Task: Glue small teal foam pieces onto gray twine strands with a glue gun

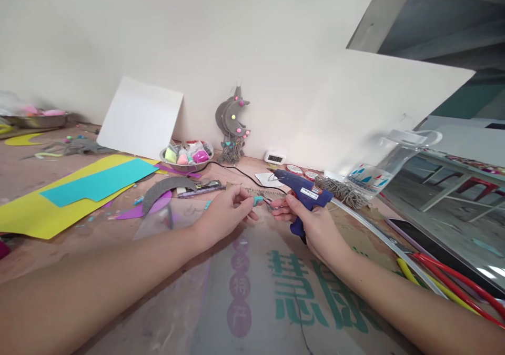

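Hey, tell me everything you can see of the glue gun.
The glue gun is dark blue, apparently plastic, with a white label on its side. The right hand grips its handle, which points down; its front end faces picture-left. A long, translucent glue stick extends from its back toward the lower right. Whether it's hot doesn't show.

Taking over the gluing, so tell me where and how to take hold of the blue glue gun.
Take the glue gun by its handle, coming from the right and below, once the right hand gives it up. The handle hangs beneath the body, while the nozzle, possibly hot, points left. Stay under the white rod at the back.
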A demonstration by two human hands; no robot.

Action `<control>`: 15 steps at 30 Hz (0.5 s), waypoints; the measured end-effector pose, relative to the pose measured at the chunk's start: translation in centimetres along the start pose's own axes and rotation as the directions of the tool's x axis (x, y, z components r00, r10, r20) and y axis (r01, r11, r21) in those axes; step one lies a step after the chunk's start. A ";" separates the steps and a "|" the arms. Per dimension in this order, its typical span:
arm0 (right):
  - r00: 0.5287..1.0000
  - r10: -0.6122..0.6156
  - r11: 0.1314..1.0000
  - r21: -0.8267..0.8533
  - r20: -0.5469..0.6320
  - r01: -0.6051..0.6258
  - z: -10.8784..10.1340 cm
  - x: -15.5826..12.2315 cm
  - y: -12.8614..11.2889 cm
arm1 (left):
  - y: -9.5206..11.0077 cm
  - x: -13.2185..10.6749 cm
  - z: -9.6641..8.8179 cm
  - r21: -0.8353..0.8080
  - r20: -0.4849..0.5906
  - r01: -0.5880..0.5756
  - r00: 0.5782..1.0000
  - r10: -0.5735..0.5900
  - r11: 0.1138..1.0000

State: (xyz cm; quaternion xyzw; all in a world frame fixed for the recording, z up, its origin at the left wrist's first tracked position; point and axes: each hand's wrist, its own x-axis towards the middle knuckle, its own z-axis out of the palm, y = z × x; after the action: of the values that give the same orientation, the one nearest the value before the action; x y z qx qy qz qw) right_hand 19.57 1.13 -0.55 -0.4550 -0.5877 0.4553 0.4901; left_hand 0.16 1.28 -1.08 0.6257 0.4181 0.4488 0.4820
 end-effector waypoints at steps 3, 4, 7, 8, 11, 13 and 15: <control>1.000 0.027 0.999 0.030 0.006 -0.027 0.3 0.1 0.0 | 1.0 -0.4 0.3 -0.121 0.071 -0.004 0.997 0.013 0.993; 1.000 0.029 0.999 0.044 0.010 -0.030 0.4 0.1 0.0 | 1.3 -0.5 0.3 -0.150 0.107 0.015 0.994 0.001 0.989; 0.999 0.027 0.999 0.038 0.039 -0.029 0.7 0.0 -0.1 | 1.8 -0.8 0.4 -0.210 0.187 0.072 0.982 -0.032 0.975; 0.999 0.024 0.999 0.021 0.042 -0.025 0.7 0.1 -0.2 | 1.7 -0.8 0.4 -0.224 0.197 0.070 0.980 -0.025 0.972; 1.000 -0.002 0.999 -0.036 -0.014 0.002 0.4 0.1 -0.4 | 1.0 -0.6 0.4 -0.208 0.179 0.024 0.984 0.014 0.978; 0.998 -0.028 0.997 -0.076 -0.063 0.024 0.0 0.0 -0.8 | 0.5 -0.4 0.3 -0.168 0.147 0.012 0.989 0.013 0.986; 0.994 -0.045 0.986 -0.163 -0.097 0.028 -0.6 -0.2 -1.2 | 0.2 -0.2 0.2 -0.134 0.120 0.026 0.993 -0.010 0.991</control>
State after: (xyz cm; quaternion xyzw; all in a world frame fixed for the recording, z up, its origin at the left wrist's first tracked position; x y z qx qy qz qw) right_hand 20.04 0.79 0.67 -0.5047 -0.6056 0.3737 0.4888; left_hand 0.29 0.99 -0.96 0.6135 0.3629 0.4338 0.5512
